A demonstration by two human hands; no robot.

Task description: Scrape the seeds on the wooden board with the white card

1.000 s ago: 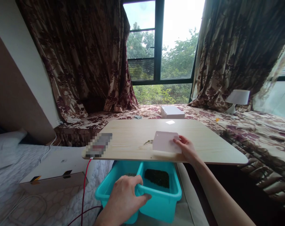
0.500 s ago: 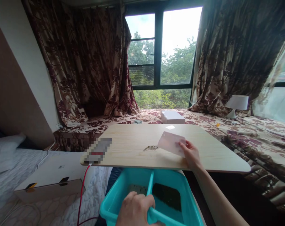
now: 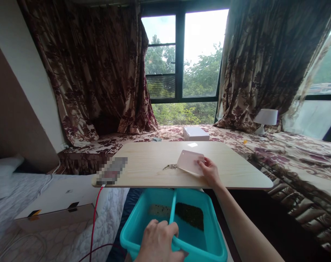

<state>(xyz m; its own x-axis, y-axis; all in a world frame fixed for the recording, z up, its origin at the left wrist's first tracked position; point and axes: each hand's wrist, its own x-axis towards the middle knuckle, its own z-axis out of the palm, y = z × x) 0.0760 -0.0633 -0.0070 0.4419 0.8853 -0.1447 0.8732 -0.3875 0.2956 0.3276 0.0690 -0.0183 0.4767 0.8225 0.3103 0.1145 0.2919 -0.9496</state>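
My right hand (image 3: pixel 210 171) pinches the right edge of a thin, translucent pale scraper sheet (image 3: pixel 190 162), tilted over the wooden table board (image 3: pixel 143 156). By the sheet's left edge lies a small scatter of dark and light grains (image 3: pixel 170 167). Below the board's near edge is a turquoise two-compartment bin (image 3: pixel 217 238). My left hand (image 3: pixel 160 240) grips its near rim where the divider meets it; the fingertips are partly hidden. Dark granular matter (image 3: pixel 191 215) covers part of the right compartment's floor, and a thin layer of pale grains with dark specks (image 3: pixel 160 210) lies in the left one.
A blurred-out phone-like device (image 3: pixel 112 171) with a red cable (image 3: pixel 93 222) sits at the board's left end. A white carton (image 3: pixel 58 203) rests on the bed. Behind the board are a white box (image 3: pixel 196 133) and a lamp (image 3: pixel 266 117) on the patterned sill.
The bin's near side has swung right and its interior shows more, my left hand staying on the rim. My right hand has lifted and tilted the sheet, uncovering more of the grains.
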